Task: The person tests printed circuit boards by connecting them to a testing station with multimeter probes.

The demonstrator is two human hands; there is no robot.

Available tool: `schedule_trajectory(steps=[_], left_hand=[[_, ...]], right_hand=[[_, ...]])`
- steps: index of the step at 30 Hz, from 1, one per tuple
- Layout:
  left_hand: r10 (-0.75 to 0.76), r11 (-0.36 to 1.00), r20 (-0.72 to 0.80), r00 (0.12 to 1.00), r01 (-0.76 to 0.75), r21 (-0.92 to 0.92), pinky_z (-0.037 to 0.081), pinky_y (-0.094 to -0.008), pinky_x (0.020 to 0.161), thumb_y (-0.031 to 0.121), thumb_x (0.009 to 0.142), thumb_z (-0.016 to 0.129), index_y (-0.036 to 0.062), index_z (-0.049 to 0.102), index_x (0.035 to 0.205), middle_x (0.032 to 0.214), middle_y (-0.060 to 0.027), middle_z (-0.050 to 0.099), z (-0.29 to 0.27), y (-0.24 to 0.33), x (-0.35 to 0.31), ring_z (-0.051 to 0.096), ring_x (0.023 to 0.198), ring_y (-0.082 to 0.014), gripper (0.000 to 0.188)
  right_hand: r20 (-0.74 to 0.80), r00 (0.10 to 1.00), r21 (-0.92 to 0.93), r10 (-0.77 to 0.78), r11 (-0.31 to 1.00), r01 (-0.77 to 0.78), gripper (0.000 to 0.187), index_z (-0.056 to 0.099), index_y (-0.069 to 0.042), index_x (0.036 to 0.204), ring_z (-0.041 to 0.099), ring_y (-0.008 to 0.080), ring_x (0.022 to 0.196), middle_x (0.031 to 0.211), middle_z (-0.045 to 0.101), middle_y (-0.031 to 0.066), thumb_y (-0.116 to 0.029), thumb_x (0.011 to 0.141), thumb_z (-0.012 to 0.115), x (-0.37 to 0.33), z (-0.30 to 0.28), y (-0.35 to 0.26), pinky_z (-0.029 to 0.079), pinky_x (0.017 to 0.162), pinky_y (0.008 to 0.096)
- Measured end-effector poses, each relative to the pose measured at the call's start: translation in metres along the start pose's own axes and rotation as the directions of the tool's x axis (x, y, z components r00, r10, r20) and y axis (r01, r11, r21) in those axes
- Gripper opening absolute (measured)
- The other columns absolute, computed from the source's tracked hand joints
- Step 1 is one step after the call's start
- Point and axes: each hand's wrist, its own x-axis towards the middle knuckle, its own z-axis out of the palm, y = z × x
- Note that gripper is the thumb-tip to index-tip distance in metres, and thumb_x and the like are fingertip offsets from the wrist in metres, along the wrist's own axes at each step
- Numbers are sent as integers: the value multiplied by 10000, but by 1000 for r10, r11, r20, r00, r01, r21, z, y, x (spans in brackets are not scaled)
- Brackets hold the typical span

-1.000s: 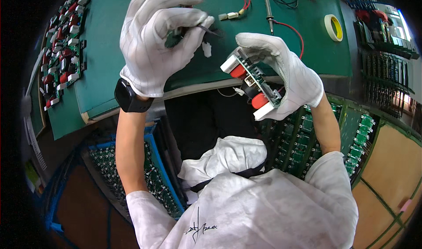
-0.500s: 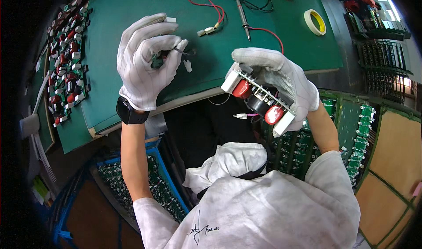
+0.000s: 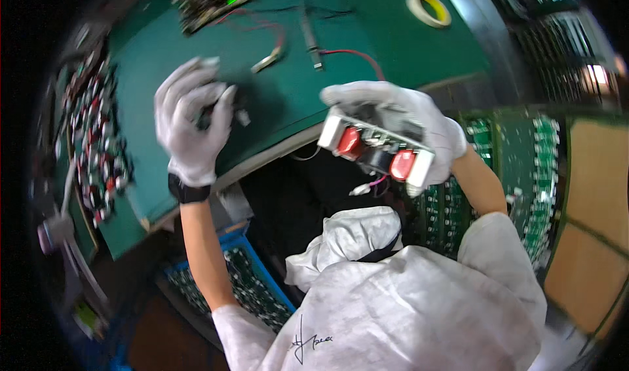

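Note:
My right hand (image 3: 406, 112), in a white glove, grips a circuit board (image 3: 373, 132) by its edge over the bench's front edge. Two red disc parts, a black round part and white blocks face me on that board. Below it hangs a short lead (image 3: 369, 186) with a white plug. Over the left part of the bench, my gloved left hand (image 3: 192, 118) is closed, thumb and fingertips pinching a dark wire lead. A small white connector (image 3: 244, 117) dangles from this lead. Motion blur hides the rest of what sits inside those fingers.
Crowded boards (image 3: 98, 135) line the bench's left side. Farther back are a larger board (image 3: 209, 0) with a lit green display, a probe (image 3: 310, 33) on a red wire, and a tape roll (image 3: 429, 9). A blue-edged tray (image 3: 262, 273) of boards stands low left; green boards (image 3: 537, 181) lie right.
The view has turned and shifted, so the bench items appear farther left. Both hands keep their holds; the board in my right hand looks slightly more level.

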Motion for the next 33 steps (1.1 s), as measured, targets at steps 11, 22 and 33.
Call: schedule_trajectory(steps=[11, 22, 33], left_hand=[[210, 964, 181, 961, -234, 127, 536, -483, 1084, 69, 953, 753, 109, 658, 1234, 1343, -89, 689, -1, -16, -18, 601, 1308, -342, 299], [204, 961, 279, 938, -246, 125, 504, -502, 1093, 105, 909, 788, 135, 637, 1315, 1398, -102, 651, -8, -18, -22, 586, 1317, -359, 433], [185, 974, 316, 930, -216, 65, 460, -497, 1104, 55, 815, 794, 133, 652, 1335, 1386, -125, 638, 1, -1, -15, 586, 1313, -385, 545]], right_hand=[[-607, 696, -718, -382, 639, -276, 974, 396, -46, 1537, 683, 225, 1080, 1313, 675, 133, -234, 730, 908, -175, 22, -73, 571, 1006, 371], [-916, 129, -177, -381, 92, -980, 891, 463, -90, 1543, 606, 322, 1305, 1400, 619, 203, -525, 842, 800, -381, -26, -97, 474, 1103, 422], [-996, 1, 21, -95, -236, -972, 980, 484, 17, 1507, 586, 414, 1327, 1429, 603, 286, -647, 830, 734, -417, -113, -41, 471, 1122, 471]])
